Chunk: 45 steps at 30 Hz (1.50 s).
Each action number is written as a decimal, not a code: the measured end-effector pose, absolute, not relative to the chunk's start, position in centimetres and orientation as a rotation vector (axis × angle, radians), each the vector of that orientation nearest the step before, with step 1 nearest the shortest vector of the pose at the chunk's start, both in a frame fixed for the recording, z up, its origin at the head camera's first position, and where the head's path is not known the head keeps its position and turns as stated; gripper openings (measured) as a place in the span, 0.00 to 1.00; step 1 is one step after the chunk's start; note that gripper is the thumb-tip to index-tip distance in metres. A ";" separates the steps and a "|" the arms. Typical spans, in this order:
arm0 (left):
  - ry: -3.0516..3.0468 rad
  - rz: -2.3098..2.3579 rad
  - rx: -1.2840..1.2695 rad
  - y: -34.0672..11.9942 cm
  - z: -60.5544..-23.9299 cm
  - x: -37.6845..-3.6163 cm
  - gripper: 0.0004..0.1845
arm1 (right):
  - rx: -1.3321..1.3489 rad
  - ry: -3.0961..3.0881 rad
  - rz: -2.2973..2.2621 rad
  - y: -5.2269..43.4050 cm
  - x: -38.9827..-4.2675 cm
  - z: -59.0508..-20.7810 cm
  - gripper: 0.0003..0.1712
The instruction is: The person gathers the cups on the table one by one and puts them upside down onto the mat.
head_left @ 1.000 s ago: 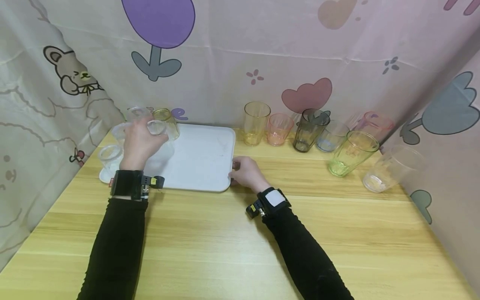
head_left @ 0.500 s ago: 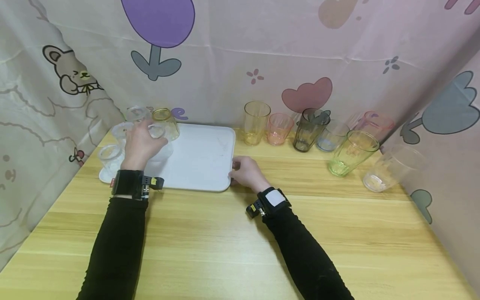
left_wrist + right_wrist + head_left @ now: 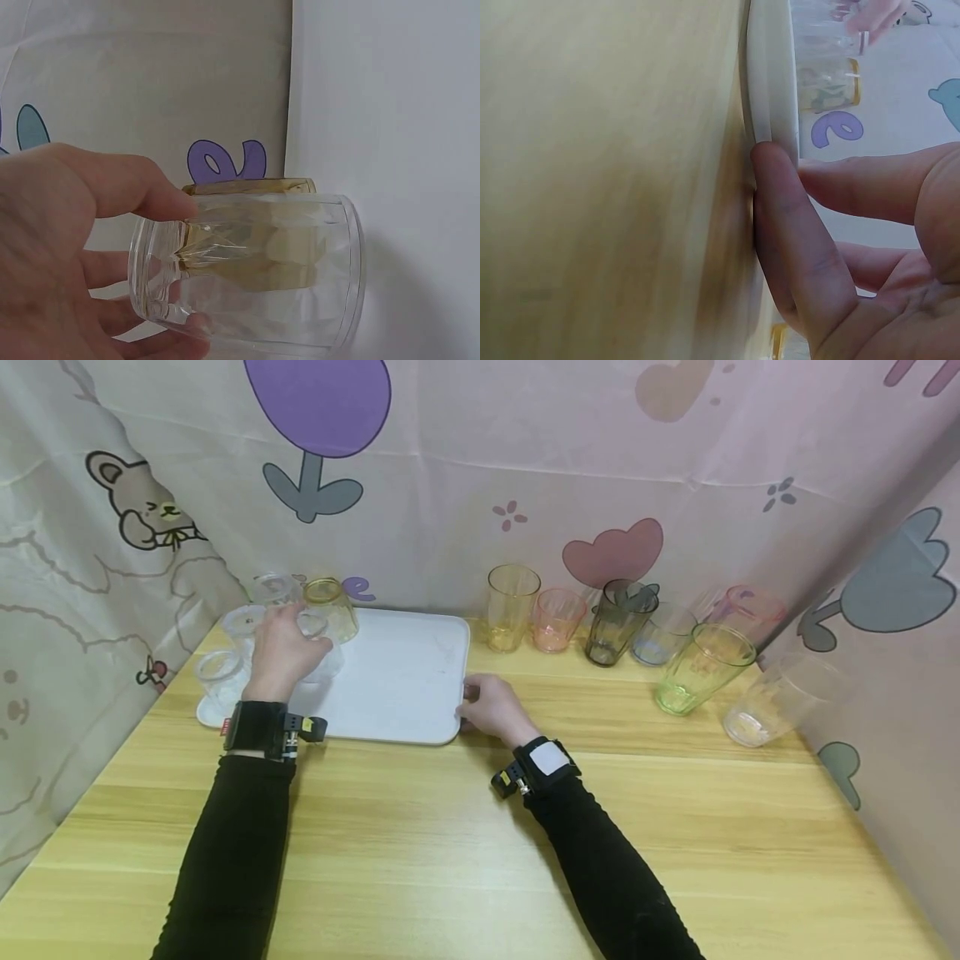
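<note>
Head view: my left hand (image 3: 283, 647) grips the clear cup (image 3: 318, 647), now lowered almost onto the white tray (image 3: 405, 681) beside the yellow cup (image 3: 332, 606). My right hand (image 3: 491, 706) stays clamped on the tray's edge; placement appears nearly complete.

Glossy clear glass cup (image 3: 255, 281), smooth matt white plastic tray (image 3: 397, 681), pale wood-grain table (image 3: 480, 843), printed cloth backdrop (image 3: 465, 468)

Even, soft indoor light; head view sharp, wrist views partly blurred.
Shadows under the arms are faint. The near wooden table (image 3: 607, 180) smears out of focus in the right wrist view; the left hand (image 3: 52, 255) looms soft and close, edges slightly bowed.
</note>
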<state>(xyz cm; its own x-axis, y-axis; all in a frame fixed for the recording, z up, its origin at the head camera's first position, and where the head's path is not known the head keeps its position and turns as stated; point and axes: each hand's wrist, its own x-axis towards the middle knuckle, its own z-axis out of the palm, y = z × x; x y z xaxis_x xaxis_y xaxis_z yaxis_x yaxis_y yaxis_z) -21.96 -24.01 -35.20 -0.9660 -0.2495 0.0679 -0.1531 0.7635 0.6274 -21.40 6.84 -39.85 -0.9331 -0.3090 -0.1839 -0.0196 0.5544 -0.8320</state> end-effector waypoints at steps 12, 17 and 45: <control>-2.753 -0.948 0.281 -23.5 -34.7 -21.5 0.41 | -0.308 2.558 -1.287 7.2 -21.2 -39.2 0.35; -2.637 -0.949 0.247 -22.5 -33.9 -21.1 0.40 | -0.317 2.596 -1.510 7.6 -21.4 -38.4 0.36; -2.857 -0.563 -0.472 -8.2 -37.1 -19.9 0.31 | -0.033 2.941 -2.623 17.7 -22.2 -34.4 0.27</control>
<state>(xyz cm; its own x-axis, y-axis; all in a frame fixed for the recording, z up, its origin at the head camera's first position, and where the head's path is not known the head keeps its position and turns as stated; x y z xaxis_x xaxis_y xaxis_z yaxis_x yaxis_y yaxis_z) -19.87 -8.22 -37.06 -0.9309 0.2706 0.2453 0.3434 0.8772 0.3356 -22.19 17.74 -34.43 -0.6969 0.4668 0.5445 -0.4878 0.2481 -0.8370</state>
